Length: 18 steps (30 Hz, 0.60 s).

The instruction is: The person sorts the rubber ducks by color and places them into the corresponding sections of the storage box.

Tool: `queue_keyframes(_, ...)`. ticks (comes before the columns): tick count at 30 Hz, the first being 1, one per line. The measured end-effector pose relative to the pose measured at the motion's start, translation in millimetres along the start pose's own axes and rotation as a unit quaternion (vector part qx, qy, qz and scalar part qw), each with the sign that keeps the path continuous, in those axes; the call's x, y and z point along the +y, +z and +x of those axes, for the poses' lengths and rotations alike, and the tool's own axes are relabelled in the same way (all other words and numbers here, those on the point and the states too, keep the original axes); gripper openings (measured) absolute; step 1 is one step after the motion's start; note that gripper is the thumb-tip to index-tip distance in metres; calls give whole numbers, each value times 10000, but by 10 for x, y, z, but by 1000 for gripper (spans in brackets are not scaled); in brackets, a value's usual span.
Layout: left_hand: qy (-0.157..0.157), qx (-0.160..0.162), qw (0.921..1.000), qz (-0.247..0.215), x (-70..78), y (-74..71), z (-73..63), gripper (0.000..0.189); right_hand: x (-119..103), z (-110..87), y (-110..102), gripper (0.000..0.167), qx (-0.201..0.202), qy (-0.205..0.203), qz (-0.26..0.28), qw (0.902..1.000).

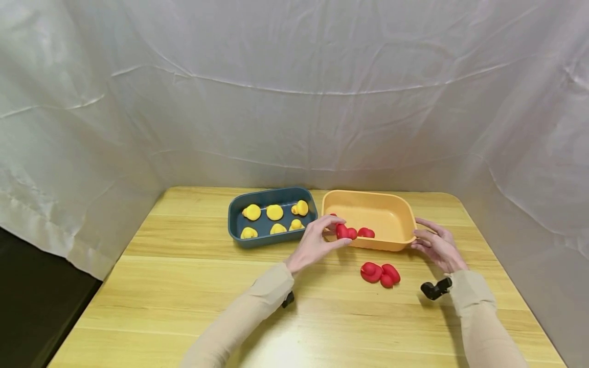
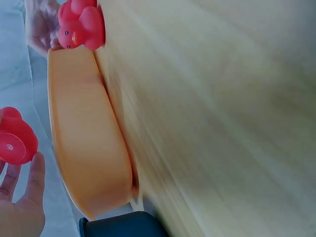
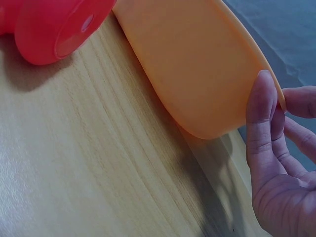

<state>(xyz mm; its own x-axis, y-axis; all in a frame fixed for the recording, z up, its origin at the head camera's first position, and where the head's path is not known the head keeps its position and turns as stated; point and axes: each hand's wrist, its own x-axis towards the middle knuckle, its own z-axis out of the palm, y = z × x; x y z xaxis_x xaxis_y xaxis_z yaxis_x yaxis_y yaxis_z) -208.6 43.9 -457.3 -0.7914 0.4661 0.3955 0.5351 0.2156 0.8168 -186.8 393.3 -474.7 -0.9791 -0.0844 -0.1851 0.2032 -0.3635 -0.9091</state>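
My left hand (image 1: 315,244) pinches a red rubber duck (image 1: 342,231) between thumb and fingers, over the front left rim of an orange bin (image 1: 400,209). In the left wrist view the held duck (image 2: 19,140) shows its flat round base. My right hand (image 1: 437,246) grips the bin's right end; the right wrist view shows thumb and fingers (image 3: 262,98) on either side of its rim. Inside the bin lie a red duck (image 1: 366,232) near the front wall and another, partly hidden behind my left hand. Two more red ducks (image 1: 370,272) lie close together on the table in front.
A dark blue bin (image 1: 234,225) holding several yellow ducks (image 1: 274,212) stands left of the orange bin. Both bins stand near the back of the wooden table (image 1: 184,286). A pale curtain (image 1: 294,112) hangs behind and along the sides.
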Motion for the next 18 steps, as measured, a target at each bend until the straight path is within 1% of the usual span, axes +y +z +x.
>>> queue_keyframes(3, -27, 34, 9994, 344, -1, -3, 48, 44, -2, 0, 1, 34, 4, 9, -8, 10000)
queue_keyframes(7, -88, 69, 9979, 631, -18, 5, 116, 45, -5, -1, 2, 34, 16, 25, -7, 10000)
queue_keyframes(12, -225, 104, 9975, 655, -44, 14, 207, 45, -9, -5, 4, 34, 31, 60, 10, 10000)
queue_keyframes(18, -524, 115, 9962, 684, -57, 22, 301, 47, -11, -8, 11, 34, 9, 42, 0, 10000)
